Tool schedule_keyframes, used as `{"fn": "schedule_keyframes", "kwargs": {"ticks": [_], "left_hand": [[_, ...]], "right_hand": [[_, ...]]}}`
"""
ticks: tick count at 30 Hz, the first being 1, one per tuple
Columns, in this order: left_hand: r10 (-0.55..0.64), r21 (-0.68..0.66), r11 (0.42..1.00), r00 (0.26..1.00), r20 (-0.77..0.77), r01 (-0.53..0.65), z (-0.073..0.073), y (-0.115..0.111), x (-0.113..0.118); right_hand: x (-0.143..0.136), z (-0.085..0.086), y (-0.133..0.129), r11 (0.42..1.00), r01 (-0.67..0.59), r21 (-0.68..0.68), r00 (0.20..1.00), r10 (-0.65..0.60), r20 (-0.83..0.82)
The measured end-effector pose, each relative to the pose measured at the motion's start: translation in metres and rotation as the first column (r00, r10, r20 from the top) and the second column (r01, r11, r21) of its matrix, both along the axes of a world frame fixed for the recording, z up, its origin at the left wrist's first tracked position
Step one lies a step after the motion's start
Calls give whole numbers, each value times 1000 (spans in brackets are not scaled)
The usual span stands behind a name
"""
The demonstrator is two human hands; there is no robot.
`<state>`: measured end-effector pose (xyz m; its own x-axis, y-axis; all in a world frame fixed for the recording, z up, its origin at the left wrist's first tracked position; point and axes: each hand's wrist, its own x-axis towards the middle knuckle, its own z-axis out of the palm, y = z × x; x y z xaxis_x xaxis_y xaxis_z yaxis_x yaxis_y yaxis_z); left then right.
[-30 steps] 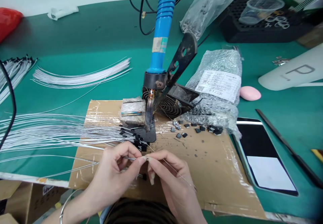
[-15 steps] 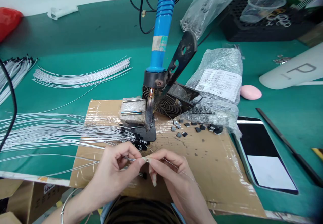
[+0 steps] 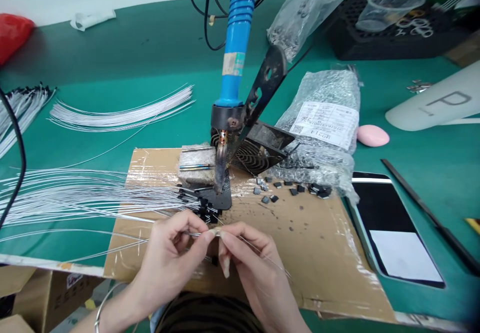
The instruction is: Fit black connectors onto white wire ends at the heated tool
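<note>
Toward six o'clock, the left hand and right hand pinch thin wire; beyond them, at twelve, stands a blue-handled soldering iron.

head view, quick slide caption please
Left hand and right hand pinch fine wire above cardboard, near a blue-handled soldering iron.
</note>
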<state>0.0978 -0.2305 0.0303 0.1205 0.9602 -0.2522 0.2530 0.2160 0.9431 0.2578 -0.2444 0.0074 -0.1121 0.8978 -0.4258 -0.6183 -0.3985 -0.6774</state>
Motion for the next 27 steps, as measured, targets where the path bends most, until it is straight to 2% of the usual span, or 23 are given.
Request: {"fn": "schedule_keyframes", "kwargs": {"ticks": [4, 11, 15, 21, 27], "left_hand": [[28, 12, 1000, 1000, -8, -28, -2, -3, 2], [109, -8, 994, 993, 45, -109, -5, -5, 8], [129, -29, 991, 989, 74, -127, -3, -5, 10], [123, -47, 992, 963, 241, -115, 4, 0, 12], [153, -70, 987, 970, 191, -142, 6, 3, 9]], "right_hand": [[-3, 4, -1, 999, 32, -11, 999, -32, -9], [-16, -8, -5, 991, 134, -18, 991, -134, -9], [-17, -8, -6, 988, 155, 6, 988, -155, 28], [-8, 2, -9, 988, 149, 27, 976, -151, 154], [6, -4, -6, 990, 54, 131, 972, -83, 221]]}}
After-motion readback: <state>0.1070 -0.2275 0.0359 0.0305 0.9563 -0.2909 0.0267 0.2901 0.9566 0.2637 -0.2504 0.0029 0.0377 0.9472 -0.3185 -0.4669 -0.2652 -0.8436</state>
